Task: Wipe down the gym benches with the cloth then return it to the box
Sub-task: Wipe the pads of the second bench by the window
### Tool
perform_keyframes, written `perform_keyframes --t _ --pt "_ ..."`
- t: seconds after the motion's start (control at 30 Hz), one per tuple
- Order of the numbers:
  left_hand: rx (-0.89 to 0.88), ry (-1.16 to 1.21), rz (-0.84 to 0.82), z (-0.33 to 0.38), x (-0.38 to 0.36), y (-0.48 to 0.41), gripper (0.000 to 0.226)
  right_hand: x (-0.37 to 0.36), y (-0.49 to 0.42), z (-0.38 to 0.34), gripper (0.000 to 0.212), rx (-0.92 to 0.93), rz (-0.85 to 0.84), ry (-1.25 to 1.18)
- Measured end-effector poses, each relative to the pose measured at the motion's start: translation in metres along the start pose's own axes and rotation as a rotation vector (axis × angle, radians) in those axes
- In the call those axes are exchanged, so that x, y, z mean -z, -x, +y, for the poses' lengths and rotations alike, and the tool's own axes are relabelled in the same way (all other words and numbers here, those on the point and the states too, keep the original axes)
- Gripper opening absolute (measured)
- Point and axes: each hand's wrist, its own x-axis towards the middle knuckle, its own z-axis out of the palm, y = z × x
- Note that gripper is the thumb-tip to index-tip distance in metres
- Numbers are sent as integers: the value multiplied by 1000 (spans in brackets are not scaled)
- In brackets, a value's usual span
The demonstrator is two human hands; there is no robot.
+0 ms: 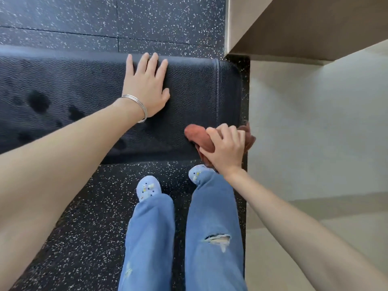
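A black padded gym bench (197, 87) runs across the view from the left edge to its rounded right end. My left hand (147, 85) lies flat on the pad with straight fingers, a silver bangle on the wrist. My right hand (226, 150) grips a bunched reddish-brown cloth (197, 135) at the bench's near right corner; part of the cloth hangs past the bench end. Dark wet patches (38, 100) mark the pad to the left. No box is in view.
Black speckled rubber flooring (88, 217) lies under and around the bench. My legs in blue jeans and light blue shoes (148, 187) stand just before the bench. A pale tiled floor (315, 133) and a beige wall edge (237, 24) lie to the right.
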Motion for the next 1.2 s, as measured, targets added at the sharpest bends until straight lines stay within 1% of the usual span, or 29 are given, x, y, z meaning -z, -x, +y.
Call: perform_keyframes --t 0.07,0.13,0.17,0.2,0.27,0.33,0.37,0.47,0.57,0.7,0.77,0.83,0.9,1.0,1.07,1.13,1.2 --pt "24 18 -3 0 5 1 63 -1 18 1 31 165 23 -20" --pt "35 15 -14 -1 7 9 61 -2 19 8 18 327 62 -69" --pt "34 8 -19 -2 6 15 60 -2 13 12 17 399 79 -89" --pt "35 5 -21 -4 4 23 59 -2 6 16 18 473 76 -106" --pt "67 31 -10 -10 3 40 58 0 -13 18 14 619 32 -104" --pt "154 67 18 -19 4 64 58 2 -31 13 10 762 -17 -93" --pt "219 79 35 -25 4 77 59 2 -40 9 13 840 -49 -92" --pt "449 121 72 -38 4 122 62 5 -69 -16 33 1039 -171 -55" --pt "698 138 46 -47 -7 168 65 8 -90 -58 45 1079 -267 -44" --pt "1028 165 -1 -46 -32 225 67 1 -112 -143 44 1107 -288 -23" --pt "1125 192 -48 -37 -40 241 68 -3 -118 -176 44 1119 -298 -39" --pt "1147 199 -111 -27 -47 246 67 -4 -120 -184 44 1112 -299 -38" --pt "1137 220 -121 -20 -52 245 66 -3 -117 -167 42 1152 -252 -36" --pt "1161 303 -61 -18 -58 237 66 -5 -103 -113 38 1295 -186 -82" --pt "1176 350 -18 -23 -63 230 66 -8 -96 -81 34 1358 -161 -83" --pt "1190 378 18 -32 -68 227 65 -12 -95 -76 33 1358 -161 -59" --pt "1223 411 58 -45 -72 231 65 -16 -98 -92 34 1349 -177 -44"
